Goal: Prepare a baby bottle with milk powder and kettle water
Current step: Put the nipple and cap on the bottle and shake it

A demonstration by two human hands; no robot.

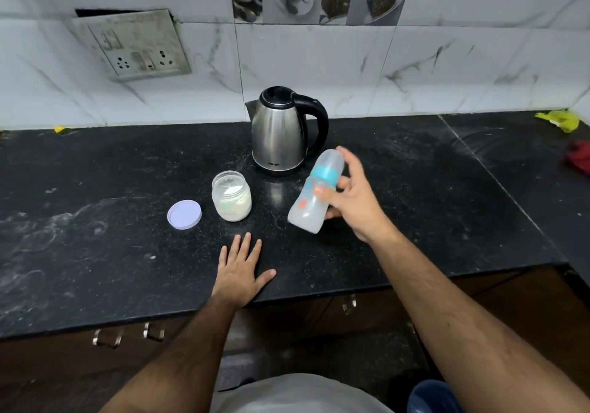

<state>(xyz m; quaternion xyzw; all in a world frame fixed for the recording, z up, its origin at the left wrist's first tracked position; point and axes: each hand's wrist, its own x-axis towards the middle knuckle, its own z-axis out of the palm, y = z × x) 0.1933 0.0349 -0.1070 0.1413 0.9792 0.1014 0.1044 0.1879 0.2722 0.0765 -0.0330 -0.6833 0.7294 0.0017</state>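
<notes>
My right hand (354,198) grips a capped baby bottle (314,190) with a teal ring, tilted, its cap end toward the kettle, above the black counter (95,221). Cloudy white liquid shows in the bottle's lower part. The steel kettle (281,131) with a black handle stands behind it, lid closed. To the left stands an open jar of milk powder (231,200), and its pale round lid (184,214) lies flat beside it. My left hand (241,269) rests flat on the counter near the front edge, fingers spread and holding nothing.
A wall socket panel (134,45) hangs on the tiled wall at the back left. A yellow-green scrap (560,119) and a red cloth (579,157) lie at the far right of the counter. Cabinet handles (127,334) show below the front edge.
</notes>
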